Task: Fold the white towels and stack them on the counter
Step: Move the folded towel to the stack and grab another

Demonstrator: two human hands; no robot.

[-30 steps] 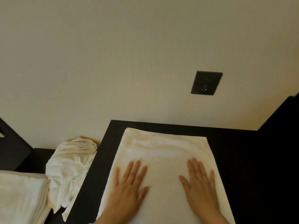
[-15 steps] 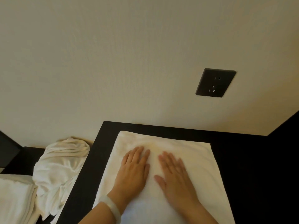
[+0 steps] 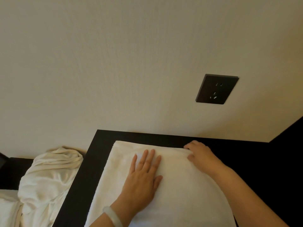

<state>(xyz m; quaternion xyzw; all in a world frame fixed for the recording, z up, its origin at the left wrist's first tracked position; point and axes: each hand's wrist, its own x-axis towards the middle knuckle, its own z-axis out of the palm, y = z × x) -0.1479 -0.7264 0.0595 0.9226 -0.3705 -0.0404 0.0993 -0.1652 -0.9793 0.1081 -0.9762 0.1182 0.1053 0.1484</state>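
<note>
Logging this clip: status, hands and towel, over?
Left hand flat on white towel. Right hand pinching its far right corner. Towel spread on counter. Crumpled towels lie apart, left.

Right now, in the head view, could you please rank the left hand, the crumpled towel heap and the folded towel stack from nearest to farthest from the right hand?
1. left hand, flat on the spread towel, just left of the right hand.
2. crumpled towel heap, beyond the counter on its left side.
3. folded towel stack, at the far lower left.
</note>
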